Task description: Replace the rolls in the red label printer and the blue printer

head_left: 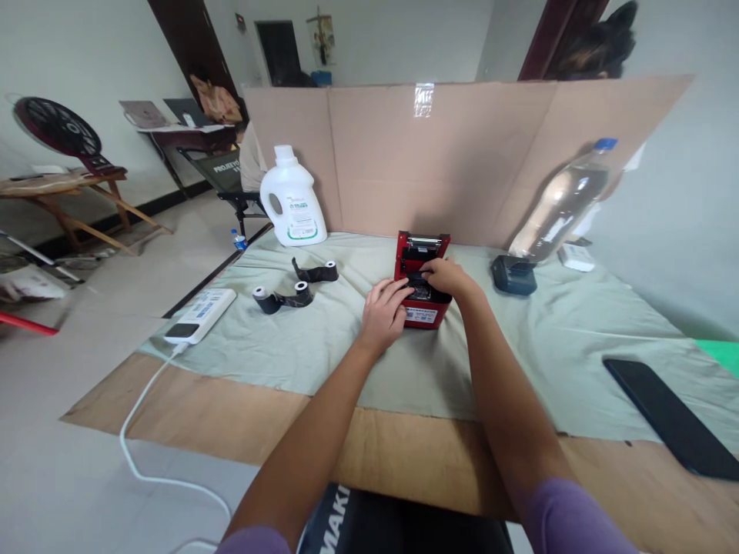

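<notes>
A small red label printer point(428, 317), its lid point(422, 246) raised at the back, stands on the cloth in front of me. My left hand point(383, 314) grips its left side, fingers bent over the edge of the opening. From the right, my right hand point(446, 275) reaches over the open compartment with curled fingers. Whatever those fingers hold inside is hidden. Left of the printer lie black ribbon strips wound on white cores: one ribbon point(284, 298) nearer me, another ribbon point(316, 272) behind it.
A power strip point(202, 314) with a white cable lies left. Behind stand a white jug point(293, 200) and a cardboard screen point(427, 169). At right, a plastic bottle point(563, 204) leans by a black battery-like block point(513, 275); a phone point(670, 415) lies nearer. A person point(218, 101) sits far left.
</notes>
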A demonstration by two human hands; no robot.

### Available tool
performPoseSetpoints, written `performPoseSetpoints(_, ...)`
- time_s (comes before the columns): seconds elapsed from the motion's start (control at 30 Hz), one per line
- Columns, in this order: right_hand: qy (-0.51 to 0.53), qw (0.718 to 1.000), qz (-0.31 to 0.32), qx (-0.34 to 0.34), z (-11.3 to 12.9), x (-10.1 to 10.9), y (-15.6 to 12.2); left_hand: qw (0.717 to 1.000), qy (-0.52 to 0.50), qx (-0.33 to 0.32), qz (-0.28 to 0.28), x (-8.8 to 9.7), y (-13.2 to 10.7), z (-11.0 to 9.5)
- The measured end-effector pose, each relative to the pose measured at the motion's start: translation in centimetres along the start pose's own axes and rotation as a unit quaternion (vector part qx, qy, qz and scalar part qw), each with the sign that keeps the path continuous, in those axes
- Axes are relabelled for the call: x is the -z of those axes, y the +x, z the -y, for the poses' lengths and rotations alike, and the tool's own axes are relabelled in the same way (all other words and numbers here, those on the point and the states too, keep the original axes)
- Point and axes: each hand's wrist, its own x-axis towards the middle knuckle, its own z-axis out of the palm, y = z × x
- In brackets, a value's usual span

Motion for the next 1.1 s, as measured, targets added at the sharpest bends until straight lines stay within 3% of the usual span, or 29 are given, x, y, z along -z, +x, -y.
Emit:
performPoseSetpoints(0.2,0.122,0.992,-0.012,-0.012,-1.2,1.6,-0.2,1.0,0.02,0.002,-0.004,-0.2,-0.1,-0.2)
performPoseSetpoints(0.3,0.187,0.976,-0.108,-0.04,-2.0,2.0,-0.1,1.0,0.019,0.001,-0.012,-0.3,-0.2,-0.2)
performPoseSetpoints(0.37,0.222,0.951,-0.207,-0.058,-2.3,1.7,0.3,1.0,0.023,-0.001,-0.017,-0.3,-0.2,-0.2)
performPoseSetpoints(0.43,0.276,0.92,-0.269,-0.063,-2.4,1.0,0.9,0.999,0.026,-0.004,-0.024,-0.3,-0.2,-0.2)
performPoseSetpoints(0.57,0.418,0.857,-0.298,-0.052,-2.5,-0.3,2.0,0.999,0.03,-0.006,-0.031,-0.4,-0.3,-0.2)
performPoseSetpoints(0.7,0.478,0.83,-0.285,-0.04,-2.9,-1.7,1.2,0.998,0.036,-0.013,-0.042,-0.4,-0.3,-0.2)
performPoseSetpoints(0.87,0.531,0.814,-0.235,0.036,-4.7,-5.3,-1.0,0.997,0.039,-0.028,-0.054,-0.5,-0.3,-0.2)
performPoseSetpoints(0.93,0.572,0.788,-0.221,0.05,-5.3,-6.6,-1.3,0.997,0.042,-0.03,-0.051,-0.6,-0.3,-0.2)
performPoseSetpoints(1.1,0.705,0.692,-0.142,0.066,-5.0,-8.3,-1.3,0.998,0.037,-0.021,-0.05,-0.5,-0.2,0.0)
